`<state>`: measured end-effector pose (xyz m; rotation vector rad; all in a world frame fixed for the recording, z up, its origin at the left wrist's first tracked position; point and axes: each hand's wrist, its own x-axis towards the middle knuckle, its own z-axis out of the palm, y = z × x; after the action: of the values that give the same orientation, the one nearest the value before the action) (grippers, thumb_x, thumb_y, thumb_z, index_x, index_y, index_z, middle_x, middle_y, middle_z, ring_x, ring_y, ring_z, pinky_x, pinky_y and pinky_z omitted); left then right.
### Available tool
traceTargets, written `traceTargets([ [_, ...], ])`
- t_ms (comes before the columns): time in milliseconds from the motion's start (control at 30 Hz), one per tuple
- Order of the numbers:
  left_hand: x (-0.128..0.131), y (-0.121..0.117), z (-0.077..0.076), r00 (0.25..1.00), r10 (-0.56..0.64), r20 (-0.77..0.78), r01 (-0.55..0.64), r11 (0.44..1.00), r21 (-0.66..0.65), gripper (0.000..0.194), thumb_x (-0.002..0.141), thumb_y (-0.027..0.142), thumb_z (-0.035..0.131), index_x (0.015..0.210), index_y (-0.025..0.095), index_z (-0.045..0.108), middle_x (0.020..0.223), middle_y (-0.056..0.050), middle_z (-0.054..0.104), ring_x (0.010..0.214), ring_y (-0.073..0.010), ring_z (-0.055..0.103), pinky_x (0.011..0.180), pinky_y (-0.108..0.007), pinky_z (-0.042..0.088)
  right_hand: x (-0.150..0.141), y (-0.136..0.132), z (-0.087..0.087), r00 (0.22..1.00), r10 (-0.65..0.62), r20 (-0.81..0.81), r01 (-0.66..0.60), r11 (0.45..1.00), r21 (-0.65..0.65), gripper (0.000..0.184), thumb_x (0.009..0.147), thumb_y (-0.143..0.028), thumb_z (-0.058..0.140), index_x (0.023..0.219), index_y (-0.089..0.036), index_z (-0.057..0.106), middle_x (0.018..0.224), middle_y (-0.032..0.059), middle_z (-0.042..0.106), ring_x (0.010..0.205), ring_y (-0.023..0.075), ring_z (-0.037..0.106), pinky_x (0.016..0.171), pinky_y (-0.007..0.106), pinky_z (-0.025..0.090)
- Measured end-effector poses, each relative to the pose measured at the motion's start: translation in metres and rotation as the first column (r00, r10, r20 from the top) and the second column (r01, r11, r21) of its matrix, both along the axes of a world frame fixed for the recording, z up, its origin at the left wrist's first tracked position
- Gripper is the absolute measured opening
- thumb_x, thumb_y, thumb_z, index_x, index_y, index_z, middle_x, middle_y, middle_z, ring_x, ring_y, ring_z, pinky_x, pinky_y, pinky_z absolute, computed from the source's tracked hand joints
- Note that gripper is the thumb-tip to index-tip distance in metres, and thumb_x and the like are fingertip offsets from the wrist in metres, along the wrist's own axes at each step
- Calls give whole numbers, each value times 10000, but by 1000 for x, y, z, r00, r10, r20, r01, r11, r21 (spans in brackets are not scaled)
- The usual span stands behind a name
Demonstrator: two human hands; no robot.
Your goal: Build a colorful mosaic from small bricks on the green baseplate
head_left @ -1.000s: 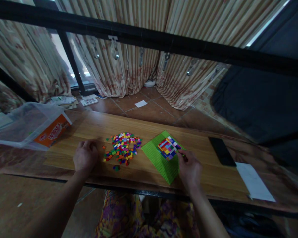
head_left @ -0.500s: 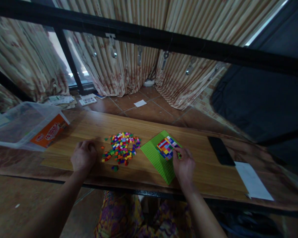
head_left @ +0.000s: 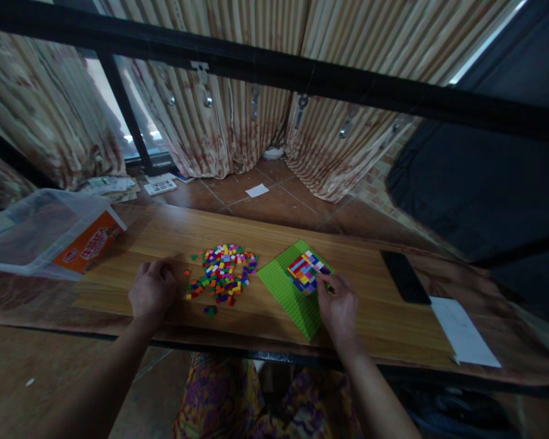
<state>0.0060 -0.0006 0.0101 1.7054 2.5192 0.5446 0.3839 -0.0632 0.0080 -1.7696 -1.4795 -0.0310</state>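
Note:
On the wooden board lies a green studded baseplate [head_left: 297, 312], turned cornerwise. A flat multicoloured block of toy bricks [head_left: 305, 272] is set on its far right part. My right hand [head_left: 338, 308] is closed in a pinch, fingertips at the right edge of this block; whatever small piece they hold is hidden. My left hand [head_left: 152, 288] rests on the board with its fingers curled in, showing nothing held. Between the left hand and the baseplate spreads a pile of loose toy bricks [head_left: 226, 268] in many colours. Two bricks [head_left: 210, 311] lie apart, nearer to me.
A clear plastic bin [head_left: 46, 204] with an orange label stands at the left end. To the right lie a black phone [head_left: 405, 277] and a white sheet of paper [head_left: 464, 332]. Beyond the wooden board [head_left: 265, 228] are a tiled floor and striped curtains [head_left: 238, 122].
The view has shifted very slightly. My right hand stays pinched at the edge of the brick block, and my left hand keeps its place and curl.

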Motion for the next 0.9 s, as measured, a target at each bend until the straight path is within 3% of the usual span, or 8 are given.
traceTargets([
  [133,0,0,1,1000,7,2,-7,1000,-2,325,884,321,392,1026,207,661,1089,-120,607,874,-248,591,663,-341,449,1,-7,4,995,50,-85,-49,999,19,240,889,-347,532,916,-194,715,877,79,674,797,187,620,708,312,494],
  [300,0,0,1,1000,-4,11,4,1000,14,319,878,315,406,1025,205,668,1085,-114,611,867,-239,584,655,-330,437,-14,-31,9,983,23,-185,-5,995,97,244,909,-327,511,986,-176,687,881,78,664,739,171,611,656,299,501],
  [533,1,-1,-3,1000,7,-3,-7,1000,29,297,885,284,401,995,207,666,1036,-95,615,867,-206,584,665,-296,411,-67,-63,-5,910,300,-285,-321,947,-30,187,915,-274,513,959,-226,688,903,52,682,837,177,645,758,307,517],
  [700,0,-1,-5,1000,-10,8,9,999,44,288,891,259,396,986,201,662,1028,-89,610,882,-192,579,689,-284,409,-95,-51,-13,881,390,-266,-422,904,-73,193,925,-254,491,955,-229,680,911,42,678,853,168,642,778,294,506],
  [900,0,-2,-7,999,-16,33,15,999,50,274,895,257,404,995,200,653,1036,-85,610,900,-192,579,696,-289,406,-129,-15,-6,833,514,-205,-536,842,-66,205,921,-227,470,939,-231,674,918,39,670,869,168,627,803,288,485],
])
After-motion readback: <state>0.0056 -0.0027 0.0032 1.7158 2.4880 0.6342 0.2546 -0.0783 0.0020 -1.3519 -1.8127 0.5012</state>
